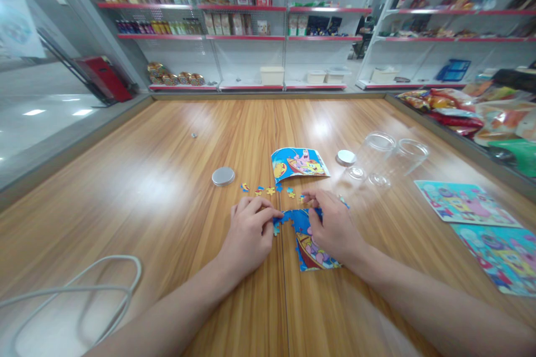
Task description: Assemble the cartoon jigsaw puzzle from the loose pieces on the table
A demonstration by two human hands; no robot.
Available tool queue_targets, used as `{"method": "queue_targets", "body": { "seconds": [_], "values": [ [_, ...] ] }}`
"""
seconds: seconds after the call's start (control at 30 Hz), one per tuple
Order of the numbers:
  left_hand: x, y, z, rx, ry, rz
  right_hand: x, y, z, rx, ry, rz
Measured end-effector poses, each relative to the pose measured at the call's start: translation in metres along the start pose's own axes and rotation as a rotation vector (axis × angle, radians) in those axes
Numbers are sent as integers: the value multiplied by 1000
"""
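Observation:
A partly joined jigsaw puzzle [317,254] of blue sea and a brown boat lies on the wooden table. My left hand [250,228] is at its upper left, fingers curled, the index fingertip and thumb at a few blue puzzle pieces [287,217]. My right hand [335,226] rests over the puzzle's upper right and hides part of it. Its thumb bends down onto the puzzle, apart from the index finger, which reaches beside a loose piece. Several loose puzzle pieces [270,191] lie in a row beyond my hands. Behind them stands a curled picture card [299,163] with cartoon figures.
A silver lid [223,176] lies left of the loose pieces, and a white lid [346,157] to the right. Two clear jars [377,148] are beside it. Two cartoon boards [469,201] overlap at right. A white cable [125,288] loops at left; stocked shelves [243,8] stand behind.

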State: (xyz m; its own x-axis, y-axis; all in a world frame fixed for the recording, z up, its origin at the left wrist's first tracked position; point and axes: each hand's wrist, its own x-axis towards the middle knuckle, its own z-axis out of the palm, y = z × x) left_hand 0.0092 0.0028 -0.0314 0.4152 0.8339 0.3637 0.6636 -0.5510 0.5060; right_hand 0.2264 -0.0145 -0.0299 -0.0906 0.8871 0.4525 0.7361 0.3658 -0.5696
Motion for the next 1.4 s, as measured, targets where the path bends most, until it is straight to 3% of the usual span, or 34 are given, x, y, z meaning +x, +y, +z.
{"method": "queue_targets", "body": {
  "seconds": [0.17, 0.33, 0.6, 0.9, 1.03, 1.17, 1.27, 1.4],
  "values": [
    [0, -2, 1, 1, 15, 12, -1, -5, -1, 34, -11, -23],
    [0, -2, 1, 3, 18, 10, -2, -8, -3, 87, -108, -87],
    [1, -3, 1, 13, -21, -31, -1, -11, -3, 140, -165, -48],
    [2, 0, 0, -2, -16, 15, -2, -11, -1, 137, -191, -76],
    [2, 2, -4, -135, 153, 7, -3, -14, -5, -11, -81, -108],
    [3, 3, -8, -254, 364, -39, -3, -16, -9, -369, 24, 29],
    [4, 3, -9, -268, 415, -93, -5, -13, -6, -503, -22, 124],
    [4, 5, -9, -294, 396, -85, -7, -7, 0, -453, -101, 103]
  ]
}}
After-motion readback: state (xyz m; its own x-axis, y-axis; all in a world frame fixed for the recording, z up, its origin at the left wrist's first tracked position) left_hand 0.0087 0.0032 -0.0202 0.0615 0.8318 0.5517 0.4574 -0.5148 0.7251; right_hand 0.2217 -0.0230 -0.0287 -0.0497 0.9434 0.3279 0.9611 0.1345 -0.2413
